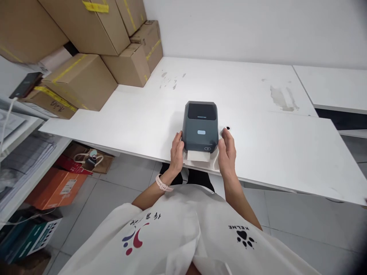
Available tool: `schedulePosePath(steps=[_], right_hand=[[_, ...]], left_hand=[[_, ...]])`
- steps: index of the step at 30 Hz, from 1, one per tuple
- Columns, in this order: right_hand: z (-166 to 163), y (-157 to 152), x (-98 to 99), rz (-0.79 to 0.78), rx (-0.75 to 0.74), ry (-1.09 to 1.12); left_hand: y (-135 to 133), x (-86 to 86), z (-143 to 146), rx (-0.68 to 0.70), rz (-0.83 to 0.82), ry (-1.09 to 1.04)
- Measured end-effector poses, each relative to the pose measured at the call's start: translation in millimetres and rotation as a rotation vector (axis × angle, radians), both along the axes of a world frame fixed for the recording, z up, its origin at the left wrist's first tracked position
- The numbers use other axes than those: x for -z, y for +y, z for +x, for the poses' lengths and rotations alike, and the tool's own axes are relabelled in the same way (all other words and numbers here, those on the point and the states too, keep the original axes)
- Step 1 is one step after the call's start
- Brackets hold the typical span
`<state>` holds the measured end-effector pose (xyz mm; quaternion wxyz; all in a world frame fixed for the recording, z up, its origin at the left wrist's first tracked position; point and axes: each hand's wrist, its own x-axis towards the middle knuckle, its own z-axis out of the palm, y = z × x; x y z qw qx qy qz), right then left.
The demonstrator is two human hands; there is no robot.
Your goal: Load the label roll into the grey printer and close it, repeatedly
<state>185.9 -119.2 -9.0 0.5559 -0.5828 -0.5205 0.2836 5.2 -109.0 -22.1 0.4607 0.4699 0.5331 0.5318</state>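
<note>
A dark grey label printer (200, 131) sits near the front edge of the white table, with a strip of white paper (198, 156) coming out of its front. Along the printer's left side, my left hand (176, 153) presses its fingers and thumb against the casing. My right hand (228, 152) is at the right side, fingers stretched forward and apart from the thumb. Its thumb is close to the casing; whether it touches is hard to tell. A small black-and-white round spot (228, 128) shows just past the right fingertips. A white cable (215, 161) curves by the printer's front right corner.
Cardboard boxes (83, 76) with yellow tape are stacked on the table's left end, a phone-like dark device (26, 84) on one. An orange box (56, 187) and a paper bag (104, 162) stand on the floor at left. A white wall (243, 30) rises behind the table (252, 91).
</note>
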Motion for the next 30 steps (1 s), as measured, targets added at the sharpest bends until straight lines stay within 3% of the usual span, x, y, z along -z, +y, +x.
schedulePosePath(steps=[4,9,14,17,19,22,26,28,30], right_hand=[[-3.5,-2.1,4.5,-0.065,0.003,0.105],[-5.3,-3.0,2.9,-0.024,-0.003,0.120],[4.6,13.1,-9.4,0.113,-0.034,0.023],[11.3,46.6,-27.9,0.222,-0.089,-0.165],[15.6,80.9,-41.8,0.285,-0.097,-0.284],[23.1,142.6,-59.7,0.357,-0.054,-0.385],[34.7,210.0,-76.0,0.360,-0.062,-0.432],[36.6,220.8,-81.8,0.380,-0.060,-0.468],[33.7,213.0,-85.8,0.424,-0.040,-0.521]], left_hand=[[1.6,5.9,2.1,-0.015,0.006,-0.030],[1.4,10.1,3.1,-0.024,0.085,-0.027],[22.4,-20.2,2.9,-0.014,0.259,0.000],[58.5,-43.2,-1.0,0.010,0.281,-0.023],[84.8,-48.6,-4.3,0.018,0.267,0.010],[111.6,-39.5,-7.6,-0.005,0.152,0.186],[117.3,-20.7,-7.7,0.008,-0.026,0.474],[114.9,-17.4,-6.8,0.044,-0.072,0.549],[114.1,-17.6,-5.8,0.067,-0.098,0.583]])
